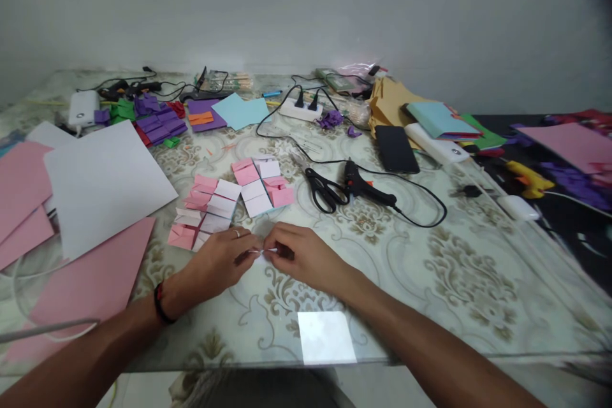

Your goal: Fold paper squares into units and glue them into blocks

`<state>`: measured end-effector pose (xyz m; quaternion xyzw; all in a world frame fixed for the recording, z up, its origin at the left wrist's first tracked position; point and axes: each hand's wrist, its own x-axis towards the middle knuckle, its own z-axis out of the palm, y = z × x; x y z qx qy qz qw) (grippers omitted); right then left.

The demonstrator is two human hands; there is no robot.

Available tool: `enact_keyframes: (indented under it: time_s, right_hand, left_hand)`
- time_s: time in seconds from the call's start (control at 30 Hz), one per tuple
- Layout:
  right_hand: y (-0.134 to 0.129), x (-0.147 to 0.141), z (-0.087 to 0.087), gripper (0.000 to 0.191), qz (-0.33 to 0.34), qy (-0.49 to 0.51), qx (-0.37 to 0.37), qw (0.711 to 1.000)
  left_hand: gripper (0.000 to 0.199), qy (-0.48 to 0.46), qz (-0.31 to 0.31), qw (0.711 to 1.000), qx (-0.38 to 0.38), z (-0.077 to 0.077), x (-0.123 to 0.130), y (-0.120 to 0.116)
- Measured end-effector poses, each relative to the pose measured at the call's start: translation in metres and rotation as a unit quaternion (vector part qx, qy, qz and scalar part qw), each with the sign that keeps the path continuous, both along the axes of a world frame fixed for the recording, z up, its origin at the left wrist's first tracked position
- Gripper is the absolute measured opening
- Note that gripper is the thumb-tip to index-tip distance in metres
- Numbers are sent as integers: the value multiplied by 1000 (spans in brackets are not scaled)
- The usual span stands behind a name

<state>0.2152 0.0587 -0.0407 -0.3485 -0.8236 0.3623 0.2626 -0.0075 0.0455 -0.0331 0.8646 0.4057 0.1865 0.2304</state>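
Note:
My left hand (222, 264) and my right hand (303, 256) meet above the table, fingertips almost touching. Between them is a small piece of white paper (261, 252), pinched from both sides and mostly hidden by the fingers. A stack of folded pink and white paper pieces (222, 207) lies just beyond my left hand. Next to it is a second group of folded pink and white pieces (258, 199). Nearer the table's front edge shows a bright white square (326, 338); whether it is paper or reflected light I cannot tell.
Black scissors (326, 191) and a corded black glue gun (368, 188) lie beyond my right hand. Large white paper (108, 185) and pink sheets (90, 284) cover the left side. A power strip (301, 109), purple folded papers (160, 124) and a dark phone (396, 148) sit farther back.

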Motion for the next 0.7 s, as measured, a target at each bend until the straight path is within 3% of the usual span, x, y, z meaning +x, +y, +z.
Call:
enact_keyframes:
  time_s: [0.3,0.7]
  right_hand:
    - [-1,-4,-8,17,-2,17,34,999]
    - [1,-5,-5,20,15,25,13,999]
  left_hand:
    - [14,-45,20,999,2,-1,3,-1]
    - [13,-98,39,992,-74,3,6,-4]
